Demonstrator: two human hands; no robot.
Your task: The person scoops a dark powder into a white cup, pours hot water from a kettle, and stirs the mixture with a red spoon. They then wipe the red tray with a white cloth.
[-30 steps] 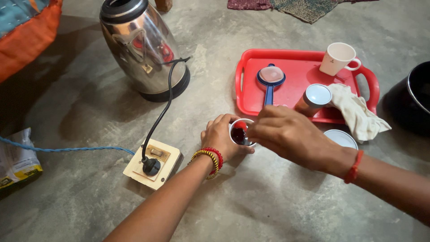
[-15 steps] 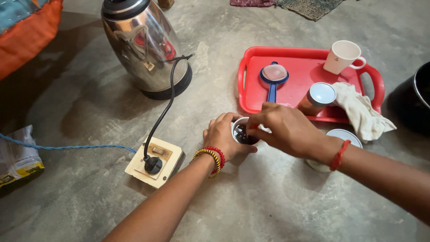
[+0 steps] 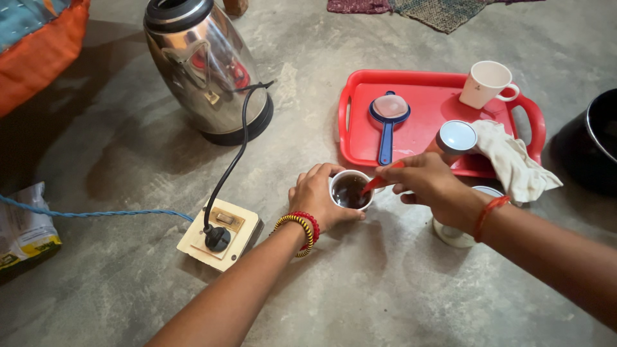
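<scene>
Left hand (image 3: 318,196) gripping cup (image 3: 351,191), right hand (image 3: 427,186) pinching red spoon (image 3: 378,182), red tray (image 3: 418,138) just behind, kettle (image 3: 204,67) far left.

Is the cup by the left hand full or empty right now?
Mostly full: the white cup stands upright with dark liquid near its rim. The left hand wraps it; the right hand holds a red spoon over it.

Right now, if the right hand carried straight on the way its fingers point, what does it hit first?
The right hand points left, red spoon tip leading, so it would probably first meet the cup of dark liquid, then the left hand around it. Depth is unclear.
</scene>
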